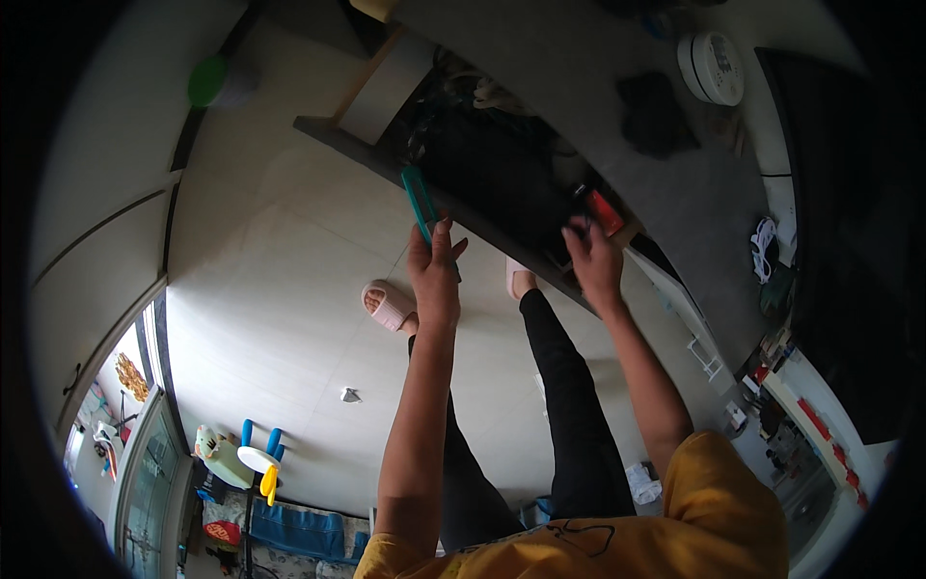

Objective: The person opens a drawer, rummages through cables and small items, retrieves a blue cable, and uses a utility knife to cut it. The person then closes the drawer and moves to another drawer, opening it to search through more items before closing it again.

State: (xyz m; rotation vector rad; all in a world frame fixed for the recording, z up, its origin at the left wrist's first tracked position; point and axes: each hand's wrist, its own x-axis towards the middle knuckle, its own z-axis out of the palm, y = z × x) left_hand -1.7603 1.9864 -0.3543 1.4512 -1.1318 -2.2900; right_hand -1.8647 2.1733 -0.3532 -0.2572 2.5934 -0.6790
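Note:
My left hand (434, 271) holds a long teal-green plastic item (417, 194), whose far end reaches over the front edge of an open dark drawer (477, 217). Over the drawer's right end is my right hand (595, 260), its fingers slightly blurred beside a red box-like item (605, 213); whether they grip anything cannot be told. Cables (499, 98) and other dark items lie at the drawer's back and left, their details lost in shadow.
A grey cabinet top (579, 94) overhangs the drawer and bears a round white device (712, 69) and a dark cloth-like item (655, 116). A large black screen (839, 239) stands at right. A small children's chair (259, 459) is at lower left. A white scrap (351, 395) lies on the floor.

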